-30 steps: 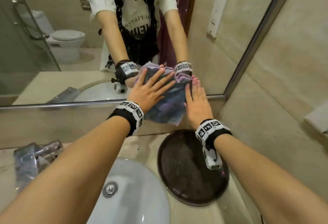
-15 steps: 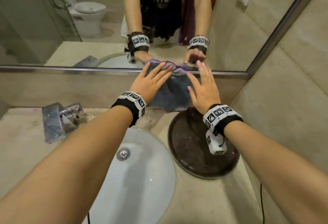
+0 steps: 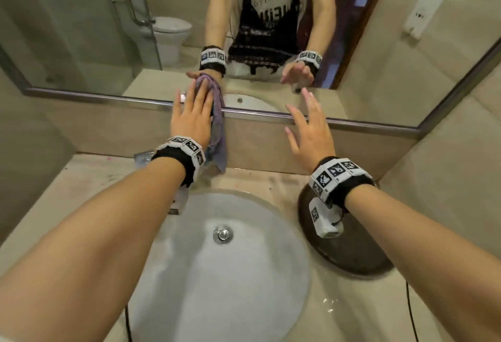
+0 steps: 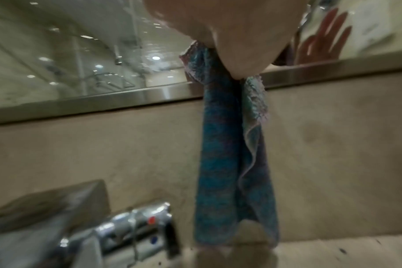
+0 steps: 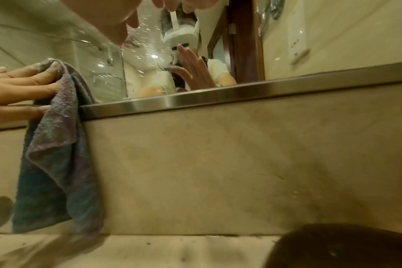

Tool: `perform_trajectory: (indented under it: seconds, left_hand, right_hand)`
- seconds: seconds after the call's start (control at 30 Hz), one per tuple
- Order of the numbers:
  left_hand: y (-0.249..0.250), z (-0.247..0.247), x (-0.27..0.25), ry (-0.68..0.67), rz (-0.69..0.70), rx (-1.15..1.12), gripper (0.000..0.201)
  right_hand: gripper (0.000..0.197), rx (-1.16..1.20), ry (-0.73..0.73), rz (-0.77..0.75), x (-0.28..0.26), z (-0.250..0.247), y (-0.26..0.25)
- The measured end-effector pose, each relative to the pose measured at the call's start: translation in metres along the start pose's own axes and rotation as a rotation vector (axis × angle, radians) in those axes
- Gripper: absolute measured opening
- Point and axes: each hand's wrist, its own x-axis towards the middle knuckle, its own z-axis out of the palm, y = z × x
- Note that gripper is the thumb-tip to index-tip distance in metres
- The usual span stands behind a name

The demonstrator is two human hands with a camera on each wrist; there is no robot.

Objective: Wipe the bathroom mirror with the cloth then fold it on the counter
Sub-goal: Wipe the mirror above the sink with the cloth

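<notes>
A purple-blue cloth [image 3: 218, 135] hangs from under my left hand [image 3: 193, 114] over the mirror's steel bottom frame [image 3: 108, 97], and its lower end reaches the counter. My left hand lies flat with straight fingers [image 5: 23, 85] and presses the cloth's top [image 5: 64, 87] against the mirror [image 3: 81, 30]. In the left wrist view the cloth [image 4: 232, 163] drops in a narrow bunch below my palm [image 4: 218, 27]. My right hand [image 3: 309, 130] hovers to the right with its fingers spread, off the cloth and holding nothing. Its fingertips are close to the frame.
A white sink basin [image 3: 230, 274] sits below my arms in the beige counter [image 3: 67, 184]. A chrome faucet [image 4: 131, 223] stands left of the hanging cloth. A dark round tray [image 3: 352, 255] lies under my right wrist. The side wall closes in on the right.
The cloth has slid down and left, from spread under both hands to a bunch hanging under my left hand. My right hand has come off it and moved right.
</notes>
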Motion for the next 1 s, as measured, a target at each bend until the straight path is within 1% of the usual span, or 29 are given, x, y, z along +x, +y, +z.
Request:
perform_trajectory:
  seconds: [0.17, 0.27, 0.3, 0.37, 0.47, 0.57, 0.67, 0.73, 0.8, 0.93, 1.0]
  left_hand:
    - [-0.077, 0.001, 0.003, 0.010, -0.097, -0.048, 0.061]
    - [-0.121, -0.001, 0.005, 0.002, -0.038, -0.039, 0.061]
    - [-0.133, -0.004, 0.007, 0.022, -0.026, -0.040, 0.062]
    - [-0.153, -0.013, 0.016, 0.106, -0.047, -0.092, 0.065]
    - [-0.165, -0.032, 0.033, 0.236, -0.050, -0.163, 0.065]
    - [-0.153, -0.053, 0.047, 0.316, -0.036, -0.276, 0.070]
    - [-0.132, -0.067, 0.054, 0.341, -0.066, -0.376, 0.085]
    - [-0.118, -0.072, 0.060, 0.361, -0.104, -0.397, 0.093]
    - [-0.101, -0.077, 0.067, 0.391, -0.112, -0.383, 0.100]
    - [-0.055, -0.089, 0.080, 0.474, -0.028, -0.336, 0.104]
    - [-0.027, -0.093, 0.085, 0.496, 0.004, -0.331, 0.100]
  right_hand:
    - [0.046, 0.046, -0.018, 0.024, 0.034, 0.017, -0.081]
    - [0.046, 0.072, -0.017, 0.027, 0.056, 0.032, -0.128]
    - [0.046, 0.079, -0.012, 0.037, 0.063, 0.036, -0.142]
    - [0.045, 0.091, 0.017, 0.075, 0.076, 0.041, -0.166]
    - [0.045, 0.128, 0.082, 0.155, 0.092, 0.038, -0.189]
    - [0.046, 0.141, 0.171, 0.265, 0.103, 0.022, -0.187]
    - [0.047, 0.105, 0.249, 0.360, 0.111, -0.001, -0.168]
    - [0.049, 0.091, 0.284, 0.404, 0.111, -0.013, -0.153]
    - [0.049, 0.081, 0.311, 0.439, 0.103, -0.021, -0.138]
    - [0.047, 0.030, 0.284, 0.443, 0.074, -0.027, -0.104]
    - [0.047, 0.008, 0.253, 0.457, 0.061, -0.030, -0.086]
